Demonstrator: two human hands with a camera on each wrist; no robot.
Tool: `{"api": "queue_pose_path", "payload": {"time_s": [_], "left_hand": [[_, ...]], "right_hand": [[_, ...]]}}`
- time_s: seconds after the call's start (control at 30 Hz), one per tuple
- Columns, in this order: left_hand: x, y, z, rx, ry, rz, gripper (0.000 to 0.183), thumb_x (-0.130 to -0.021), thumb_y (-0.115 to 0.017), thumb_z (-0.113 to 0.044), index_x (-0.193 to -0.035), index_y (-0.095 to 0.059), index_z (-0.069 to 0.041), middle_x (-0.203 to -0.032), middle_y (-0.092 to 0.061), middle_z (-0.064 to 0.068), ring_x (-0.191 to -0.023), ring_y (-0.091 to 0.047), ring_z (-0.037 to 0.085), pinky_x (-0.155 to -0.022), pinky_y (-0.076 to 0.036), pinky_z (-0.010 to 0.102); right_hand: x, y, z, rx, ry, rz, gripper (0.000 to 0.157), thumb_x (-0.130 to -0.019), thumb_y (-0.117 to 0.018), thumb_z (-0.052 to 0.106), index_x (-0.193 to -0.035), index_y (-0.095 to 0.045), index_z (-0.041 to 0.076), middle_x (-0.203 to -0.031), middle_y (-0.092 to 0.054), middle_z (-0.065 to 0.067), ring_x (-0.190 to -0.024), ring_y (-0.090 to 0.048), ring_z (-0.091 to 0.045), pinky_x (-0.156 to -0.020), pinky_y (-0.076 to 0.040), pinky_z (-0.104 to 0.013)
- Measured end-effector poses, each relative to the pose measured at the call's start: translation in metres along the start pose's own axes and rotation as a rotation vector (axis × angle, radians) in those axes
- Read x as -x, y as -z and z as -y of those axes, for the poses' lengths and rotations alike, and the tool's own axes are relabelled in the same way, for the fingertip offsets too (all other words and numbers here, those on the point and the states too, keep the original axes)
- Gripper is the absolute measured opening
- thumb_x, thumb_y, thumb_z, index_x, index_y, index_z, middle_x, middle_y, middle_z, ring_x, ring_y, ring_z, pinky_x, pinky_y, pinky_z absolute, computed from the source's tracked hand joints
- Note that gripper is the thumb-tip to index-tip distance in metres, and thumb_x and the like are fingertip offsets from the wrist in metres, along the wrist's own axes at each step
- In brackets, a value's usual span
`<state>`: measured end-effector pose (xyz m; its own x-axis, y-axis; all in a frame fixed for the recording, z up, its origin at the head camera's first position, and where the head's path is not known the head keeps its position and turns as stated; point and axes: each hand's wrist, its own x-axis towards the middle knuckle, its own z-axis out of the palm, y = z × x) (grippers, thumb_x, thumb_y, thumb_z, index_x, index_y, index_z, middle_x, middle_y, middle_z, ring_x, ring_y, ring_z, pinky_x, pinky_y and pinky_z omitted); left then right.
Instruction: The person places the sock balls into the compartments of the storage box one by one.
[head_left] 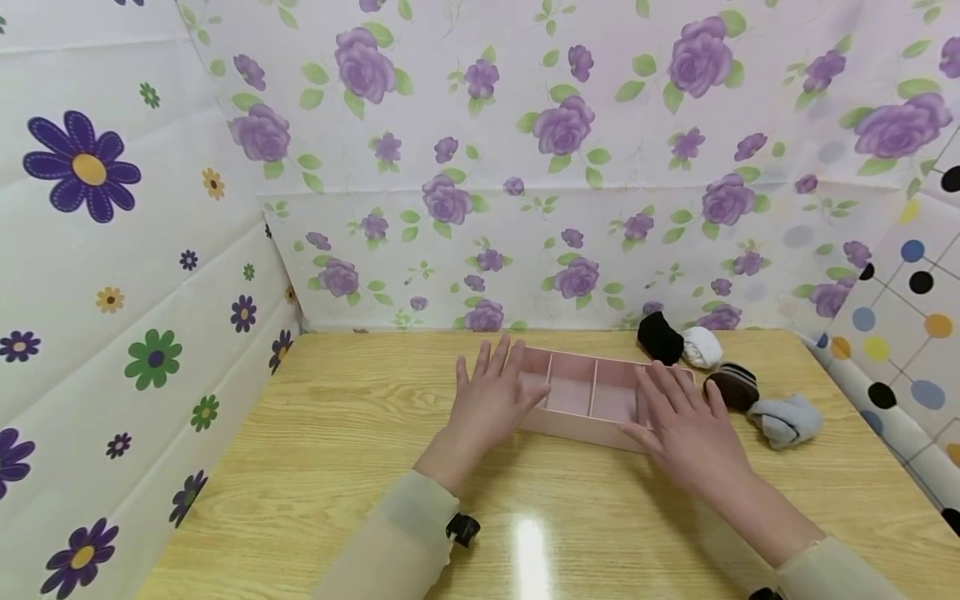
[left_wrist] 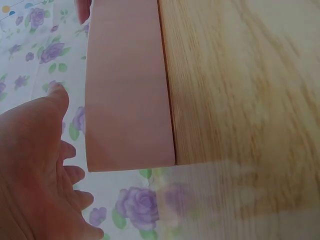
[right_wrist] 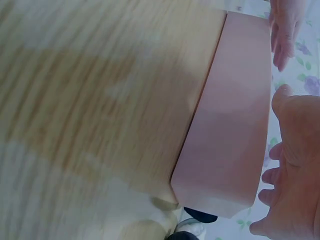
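Note:
A pink divided box (head_left: 577, 427) sits on the wooden table, with several compartments in a row; those in plain sight hold nothing. My left hand (head_left: 489, 404) is spread over the box's left end, fingers straight and palm down. Over the right end, my right hand (head_left: 693, 429) is spread the same way and hides part of the last compartment. In the left wrist view, the thumb and fingers of the left hand (left_wrist: 37, 165) are beside the box's top edge. The right wrist view has the right hand (right_wrist: 300, 160) beside the box's long wall (right_wrist: 225, 120), fingers loose.
Right of the box lie rolled-up socks: black (head_left: 661, 337), white (head_left: 702, 347), dark striped (head_left: 732, 386) and grey (head_left: 787, 420). Flowered sheeting (head_left: 450, 250) rises behind the table (head_left: 360, 467), with more patterned sheeting at left and right.

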<state>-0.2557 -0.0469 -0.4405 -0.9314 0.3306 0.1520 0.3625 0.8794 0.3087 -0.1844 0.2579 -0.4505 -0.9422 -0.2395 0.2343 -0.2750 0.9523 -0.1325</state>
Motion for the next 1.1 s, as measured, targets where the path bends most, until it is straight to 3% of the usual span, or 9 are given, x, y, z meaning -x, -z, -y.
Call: {"api": "queue_pose_path", "payload": {"time_s": [0.5, 1.1], "left_hand": [[-0.005, -0.009, -0.001, -0.008, 0.022, 0.055, 0.093, -0.109, -0.039, -0.076, -0.18, -0.014, -0.02, -0.185, -0.011, 0.007, -0.17, -0.004, 0.036, -0.13, -0.002, 0.072], [-0.002, -0.013, 0.001, 0.048, 0.041, 0.112, 0.093, -0.111, -0.038, -0.075, -0.18, -0.006, -0.021, -0.186, -0.003, 0.005, -0.17, -0.003, 0.036, -0.13, -0.004, 0.072]], "right_hand": [[0.009, -0.003, -0.01, 0.012, -0.007, 0.019, 0.089, -0.111, -0.052, 0.066, -0.177, -0.028, 0.011, -0.183, -0.021, -0.015, -0.168, -0.012, -0.042, -0.123, -0.016, -0.081], [0.006, -0.01, -0.011, -0.038, -0.059, 0.059, 0.088, -0.113, -0.047, 0.066, -0.177, -0.025, 0.011, -0.181, -0.021, -0.022, -0.165, -0.013, -0.053, -0.123, -0.015, -0.081]]}}
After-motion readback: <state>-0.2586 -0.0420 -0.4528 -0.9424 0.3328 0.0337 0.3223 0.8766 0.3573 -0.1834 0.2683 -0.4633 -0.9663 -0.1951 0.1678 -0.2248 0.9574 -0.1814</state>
